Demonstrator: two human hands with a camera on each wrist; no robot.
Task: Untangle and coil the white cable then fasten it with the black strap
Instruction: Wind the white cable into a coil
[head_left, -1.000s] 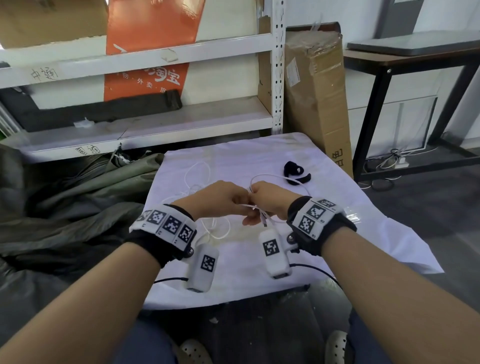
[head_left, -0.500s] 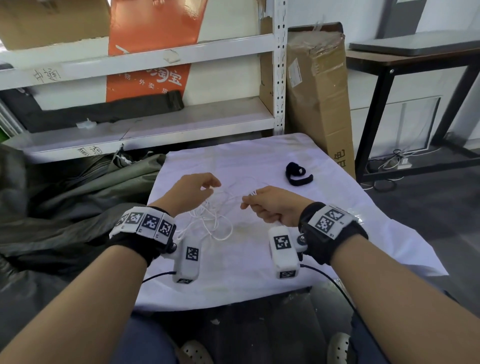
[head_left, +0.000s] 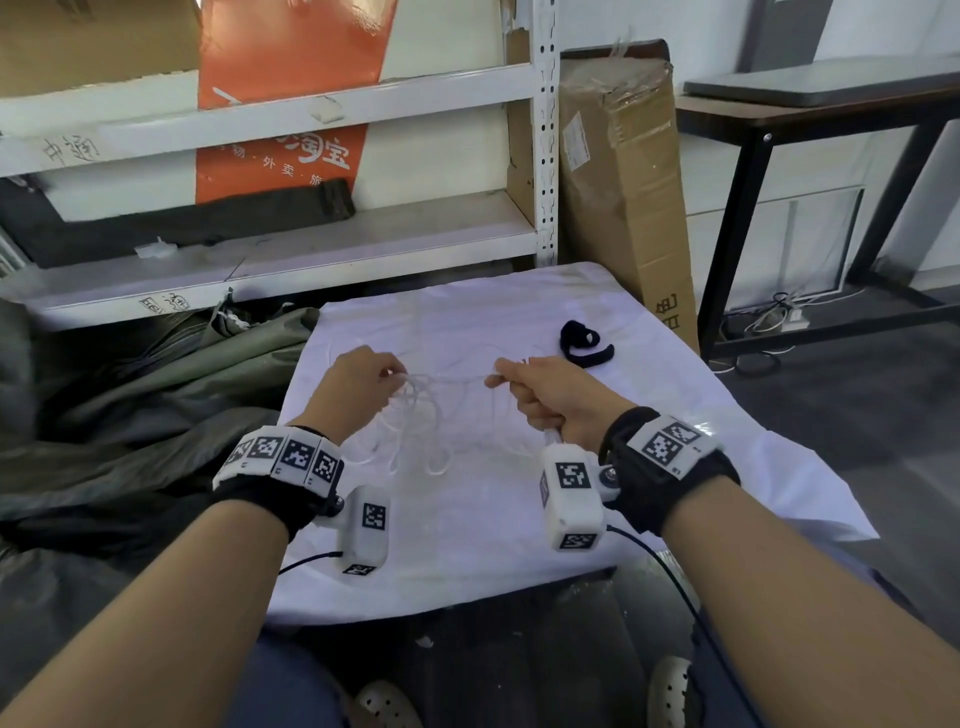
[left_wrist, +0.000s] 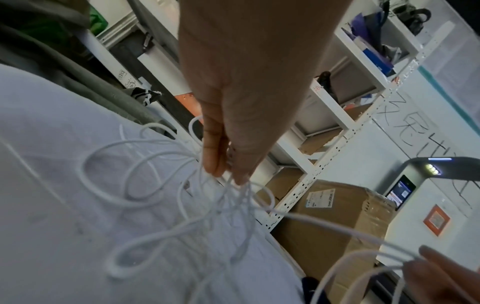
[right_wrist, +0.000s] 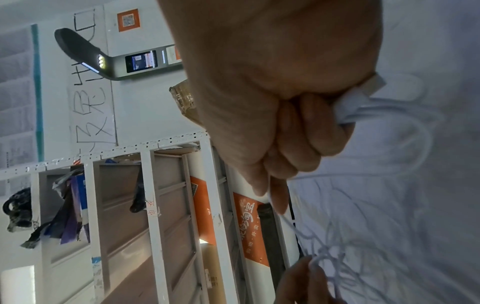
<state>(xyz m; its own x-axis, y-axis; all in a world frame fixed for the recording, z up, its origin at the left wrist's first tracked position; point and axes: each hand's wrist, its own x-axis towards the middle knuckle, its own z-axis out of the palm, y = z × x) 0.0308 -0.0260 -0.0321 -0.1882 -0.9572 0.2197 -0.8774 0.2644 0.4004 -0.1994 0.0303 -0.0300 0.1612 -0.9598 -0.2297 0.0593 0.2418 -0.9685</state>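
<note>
1. Head view shows the left hand (head_left: 363, 382) and the right hand (head_left: 540, 395) raised above the white cloth (head_left: 519, 545), with the white cable (head_left: 441, 379) stretched between their fingertips.
2. The left fingers (left_wrist: 215, 156) pinch a knot of loose loops, which hang below them.
3. The right hand is clenched around a gathered bundle and the white plug (right_wrist: 358, 96).
4. The black strap (head_left: 584, 343) lies just beyond the right fingers, untouched.
5. I judge the step is untangling; next the loops must be drawn free before coiling.
</note>
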